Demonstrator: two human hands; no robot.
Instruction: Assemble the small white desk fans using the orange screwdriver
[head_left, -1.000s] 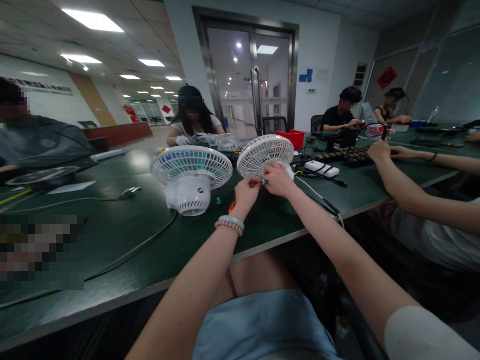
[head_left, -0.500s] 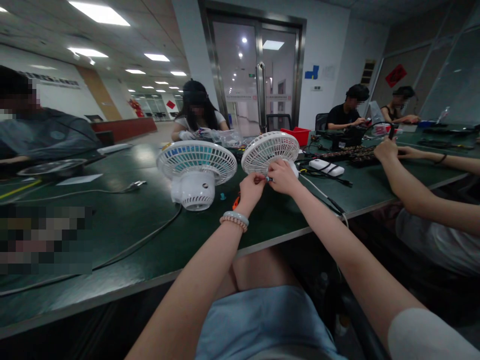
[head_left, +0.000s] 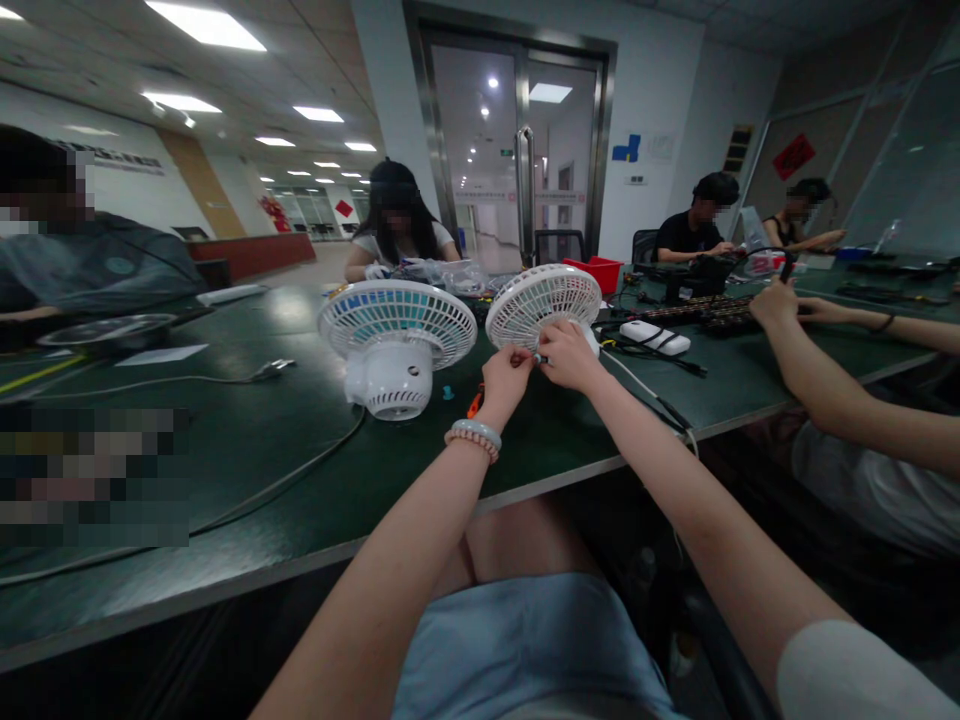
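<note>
My left hand (head_left: 507, 382) is closed in a pinch, its fingertips meeting those of my right hand (head_left: 568, 356). Between them is a small blue piece (head_left: 538, 359), mostly covered by fingers, whose kind I cannot make out. Just behind my hands, a white fan (head_left: 541, 300) with a round grille lies tilted, its base partly hidden by my right hand. To the left, a second white fan (head_left: 390, 375) rests with its rounded motor housing toward me. A similar blue piece (head_left: 448, 393) lies on the table beside it. An orange-handled tool (head_left: 475, 402) shows partly behind my left wrist.
The green table (head_left: 300, 430) bears a grey cable (head_left: 292, 488) and a plug (head_left: 274, 370) on the left. Right of my hands lie a white power block (head_left: 654, 337) and cables. A red bin (head_left: 596, 273) stands behind. A neighbour's hands (head_left: 776, 303) work at the right.
My hands stay pinched together at nearly the same spot, with the fingers shifted slightly around the blue piece. The whole view has drifted a little; both fans keep their places.
</note>
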